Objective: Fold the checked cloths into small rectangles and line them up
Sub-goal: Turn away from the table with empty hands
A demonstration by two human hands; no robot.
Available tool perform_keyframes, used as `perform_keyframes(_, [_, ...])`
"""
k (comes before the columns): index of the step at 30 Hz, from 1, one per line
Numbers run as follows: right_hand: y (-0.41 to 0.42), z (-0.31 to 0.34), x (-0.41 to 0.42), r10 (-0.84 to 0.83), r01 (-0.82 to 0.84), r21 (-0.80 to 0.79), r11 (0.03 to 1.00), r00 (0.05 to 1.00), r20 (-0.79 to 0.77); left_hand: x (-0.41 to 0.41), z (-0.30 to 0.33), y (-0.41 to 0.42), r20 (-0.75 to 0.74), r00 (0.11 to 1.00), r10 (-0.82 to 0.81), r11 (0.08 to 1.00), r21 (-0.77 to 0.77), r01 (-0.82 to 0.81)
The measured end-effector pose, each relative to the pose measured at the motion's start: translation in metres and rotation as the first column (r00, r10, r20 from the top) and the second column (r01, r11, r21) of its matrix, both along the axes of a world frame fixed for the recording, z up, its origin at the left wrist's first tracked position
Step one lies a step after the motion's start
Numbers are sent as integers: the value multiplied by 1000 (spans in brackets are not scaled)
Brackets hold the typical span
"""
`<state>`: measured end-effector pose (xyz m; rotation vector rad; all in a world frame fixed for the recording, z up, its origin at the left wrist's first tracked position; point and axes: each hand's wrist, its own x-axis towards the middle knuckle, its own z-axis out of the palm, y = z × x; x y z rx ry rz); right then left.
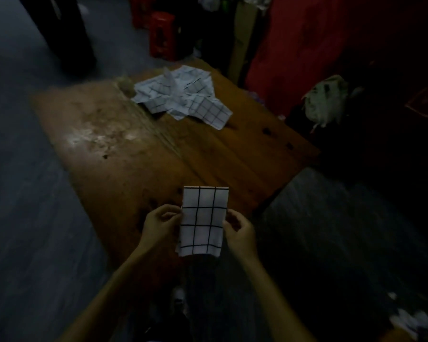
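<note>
Folded checked cloth (203, 222), a narrow rectangle at lower centre of the frame, was held over the near edge of the wooden table (223, 154). Left hand (158, 224) and right hand (239, 230) pinched its side edges. Unfolded checked cloths (183, 95) lay heaped at upper centre.

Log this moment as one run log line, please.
step: folding | left hand: pinches folded checked cloth | right hand: pinches same cloth | unfolded cloth pile: far side of wooden table | lined up: none
</note>
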<state>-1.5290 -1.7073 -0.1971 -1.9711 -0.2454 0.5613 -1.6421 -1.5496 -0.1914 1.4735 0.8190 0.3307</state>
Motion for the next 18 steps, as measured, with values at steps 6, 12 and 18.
perform_keyframes(6, [64,-44,49,116,-129,-88,988,983,-140,32,-61,34,-136,979,154,987,-16,-157])
perform_keyframes(12, [95,-78,79,110,-168,-224,960,962,-249,47,-103,66,-377,904,200,980,72,-187])
perform_keyframes(18, [103,-58,92,267,-295,-200,934,951,-157,43,-75,73,-380,895,232,970,166,-180])
